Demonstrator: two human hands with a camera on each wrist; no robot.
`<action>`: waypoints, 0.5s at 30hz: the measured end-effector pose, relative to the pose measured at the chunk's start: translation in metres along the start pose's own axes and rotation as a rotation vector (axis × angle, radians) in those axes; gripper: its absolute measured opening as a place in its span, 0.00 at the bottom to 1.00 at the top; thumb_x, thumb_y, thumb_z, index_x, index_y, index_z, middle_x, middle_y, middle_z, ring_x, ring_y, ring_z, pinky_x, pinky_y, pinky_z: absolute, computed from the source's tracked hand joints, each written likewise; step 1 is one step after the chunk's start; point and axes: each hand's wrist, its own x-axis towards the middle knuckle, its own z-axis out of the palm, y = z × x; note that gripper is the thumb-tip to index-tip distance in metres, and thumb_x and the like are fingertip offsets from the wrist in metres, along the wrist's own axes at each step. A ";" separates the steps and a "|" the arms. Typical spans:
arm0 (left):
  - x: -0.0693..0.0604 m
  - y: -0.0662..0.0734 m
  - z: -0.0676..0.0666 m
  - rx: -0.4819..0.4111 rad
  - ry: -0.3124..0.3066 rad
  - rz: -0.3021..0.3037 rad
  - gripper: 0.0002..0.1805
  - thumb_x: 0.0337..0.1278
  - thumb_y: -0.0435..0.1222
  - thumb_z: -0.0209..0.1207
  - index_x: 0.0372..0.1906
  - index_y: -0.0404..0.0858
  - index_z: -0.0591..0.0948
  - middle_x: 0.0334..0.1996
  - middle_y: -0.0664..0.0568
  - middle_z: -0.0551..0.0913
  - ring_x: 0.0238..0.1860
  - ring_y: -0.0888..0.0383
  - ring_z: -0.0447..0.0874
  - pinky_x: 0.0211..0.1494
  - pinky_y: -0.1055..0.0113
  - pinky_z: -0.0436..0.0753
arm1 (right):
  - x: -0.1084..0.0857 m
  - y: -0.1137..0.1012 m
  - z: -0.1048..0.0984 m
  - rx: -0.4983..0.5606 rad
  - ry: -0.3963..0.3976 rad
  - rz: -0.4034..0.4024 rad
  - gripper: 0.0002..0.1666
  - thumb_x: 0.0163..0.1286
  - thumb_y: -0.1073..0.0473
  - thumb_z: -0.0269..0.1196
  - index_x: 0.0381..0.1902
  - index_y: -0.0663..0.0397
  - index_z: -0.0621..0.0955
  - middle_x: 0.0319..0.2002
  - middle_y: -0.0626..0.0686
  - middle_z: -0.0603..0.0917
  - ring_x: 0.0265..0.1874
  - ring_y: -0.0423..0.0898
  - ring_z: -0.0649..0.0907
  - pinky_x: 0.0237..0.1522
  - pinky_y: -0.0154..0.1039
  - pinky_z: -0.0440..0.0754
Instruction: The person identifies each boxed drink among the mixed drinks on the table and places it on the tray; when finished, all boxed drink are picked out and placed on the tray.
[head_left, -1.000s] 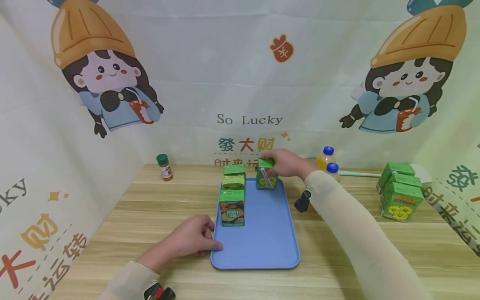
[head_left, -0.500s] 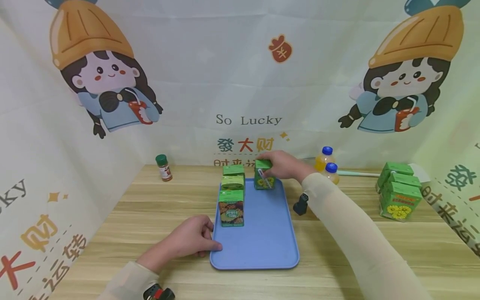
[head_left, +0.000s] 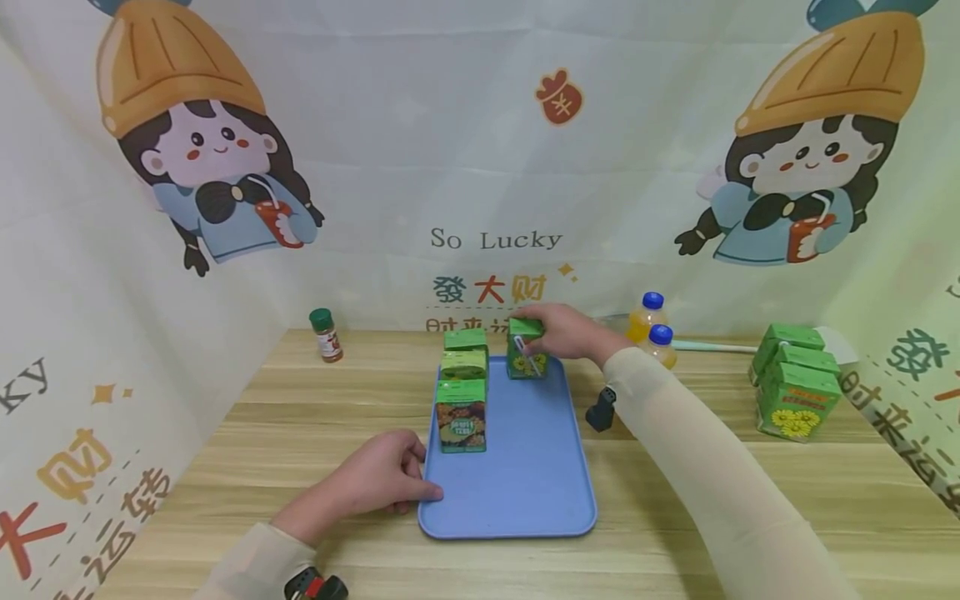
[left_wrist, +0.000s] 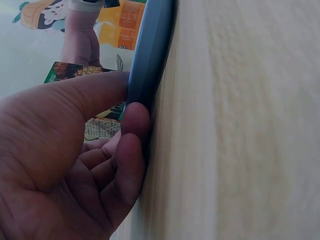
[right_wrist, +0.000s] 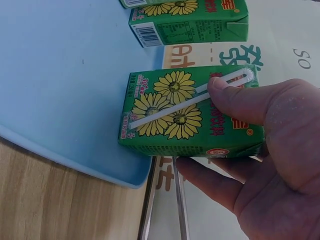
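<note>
Flower carton (right_wrist: 185,120) upright at blue tray's (head_left: 528,483) far right corner

The flower carton is gripped near its top by the right hand (head_left: 567,330), the nearer one; its long axis runs vertically, its lower part below the grip. Base contact cannot be told. Along the tray's left side, three cartons (head_left: 462,427) are lined up. The tray's left rim is pinched by the left hand (head_left: 382,473).

Wood-grain table (head_left: 247,450): blue tray (head_left: 532,471) central, green-capped jar (head_left: 327,337) to the left. Right: two blue-capped bottles (head_left: 646,322), pale-handled utensil (head_left: 712,346), three green cartons (head_left: 799,396).
</note>
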 end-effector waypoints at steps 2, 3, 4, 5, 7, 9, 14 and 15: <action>0.000 0.000 0.000 0.003 0.000 0.000 0.29 0.59 0.40 0.83 0.54 0.28 0.80 0.24 0.53 0.86 0.20 0.56 0.84 0.26 0.62 0.82 | 0.000 0.000 -0.001 -0.006 -0.009 0.002 0.40 0.76 0.61 0.76 0.81 0.55 0.75 0.75 0.59 0.81 0.72 0.60 0.80 0.77 0.61 0.74; 0.000 0.000 0.000 0.004 0.001 -0.001 0.29 0.59 0.40 0.83 0.54 0.28 0.80 0.24 0.53 0.86 0.20 0.56 0.84 0.26 0.62 0.82 | 0.001 0.000 -0.001 -0.010 -0.014 0.002 0.40 0.76 0.60 0.75 0.82 0.55 0.75 0.75 0.60 0.81 0.72 0.60 0.80 0.76 0.61 0.74; 0.000 0.000 0.000 0.003 0.001 -0.001 0.29 0.59 0.40 0.83 0.53 0.28 0.80 0.24 0.53 0.86 0.20 0.56 0.84 0.26 0.62 0.82 | 0.001 0.000 -0.001 -0.011 -0.018 0.002 0.40 0.76 0.60 0.75 0.82 0.55 0.74 0.75 0.60 0.81 0.72 0.60 0.80 0.76 0.61 0.74; 0.000 0.000 0.000 0.003 0.000 0.000 0.29 0.59 0.40 0.83 0.53 0.28 0.80 0.24 0.53 0.86 0.20 0.56 0.84 0.26 0.62 0.82 | 0.001 0.000 -0.002 -0.013 -0.024 0.003 0.41 0.76 0.59 0.75 0.82 0.55 0.74 0.75 0.61 0.81 0.72 0.60 0.80 0.76 0.61 0.75; 0.001 -0.001 0.000 0.001 0.000 0.000 0.29 0.59 0.40 0.83 0.53 0.29 0.80 0.24 0.53 0.86 0.20 0.56 0.83 0.25 0.62 0.82 | 0.002 0.000 -0.002 -0.011 -0.033 0.005 0.41 0.77 0.59 0.75 0.83 0.55 0.74 0.75 0.61 0.80 0.71 0.60 0.80 0.75 0.62 0.75; 0.001 -0.001 0.000 -0.001 0.000 0.003 0.29 0.59 0.40 0.83 0.53 0.29 0.80 0.23 0.53 0.86 0.19 0.56 0.83 0.25 0.62 0.82 | 0.002 0.000 -0.002 -0.005 -0.037 0.007 0.41 0.77 0.59 0.74 0.83 0.55 0.73 0.75 0.61 0.80 0.72 0.61 0.80 0.76 0.62 0.74; 0.001 -0.002 0.000 -0.004 0.000 0.005 0.29 0.59 0.40 0.83 0.53 0.29 0.80 0.23 0.53 0.86 0.19 0.57 0.83 0.24 0.62 0.82 | 0.002 0.000 -0.002 0.009 -0.037 0.007 0.41 0.77 0.60 0.74 0.83 0.55 0.73 0.78 0.61 0.78 0.76 0.62 0.76 0.78 0.62 0.71; 0.001 -0.002 0.000 -0.005 0.001 0.005 0.29 0.59 0.40 0.83 0.53 0.29 0.80 0.23 0.53 0.86 0.19 0.56 0.83 0.24 0.62 0.82 | 0.002 0.000 -0.001 0.012 -0.035 0.008 0.41 0.77 0.60 0.74 0.83 0.55 0.73 0.78 0.61 0.77 0.76 0.62 0.76 0.78 0.63 0.71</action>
